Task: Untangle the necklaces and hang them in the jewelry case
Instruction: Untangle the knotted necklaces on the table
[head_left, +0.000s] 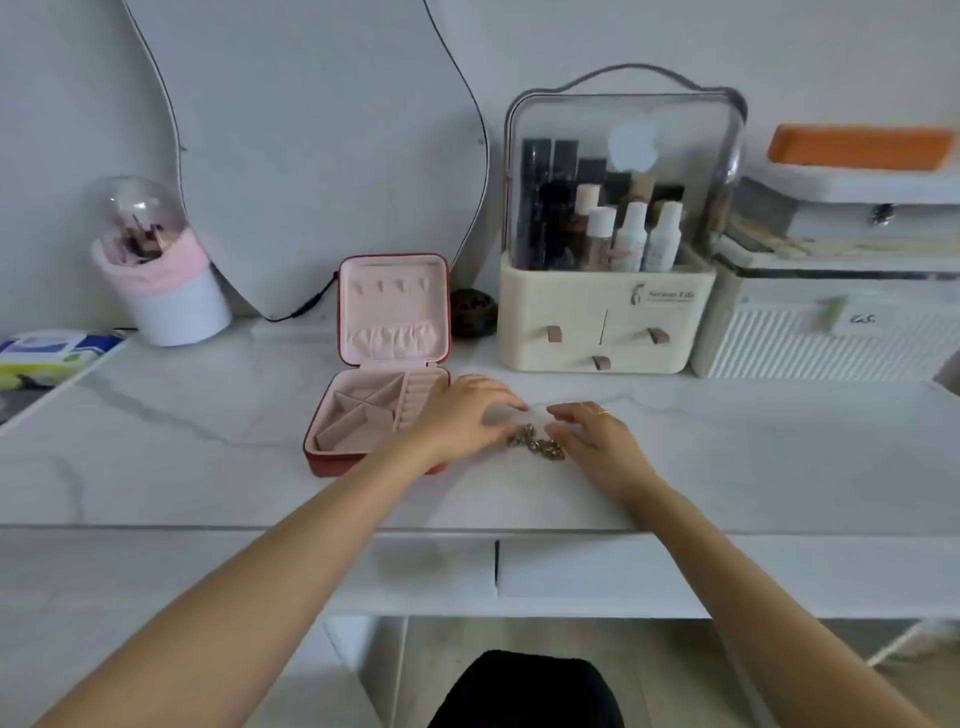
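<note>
both hands, left hand (462, 415) and right hand (592, 434), loose-fingered over tangled necklaces (537, 445) on worktop (208, 467), grip holding nothing; hasty pulling could tighten knots.

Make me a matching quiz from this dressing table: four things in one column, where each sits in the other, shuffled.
Things:
1. jewelry case
2. necklaces
3. brush holder
4. cosmetics organizer

Places:
A. far left, by the wall
B. between the two hands
C. right of the mirror
D. open, just left of the left hand

Pairs: 1-D, 2-B, 3-A, 4-C
</note>
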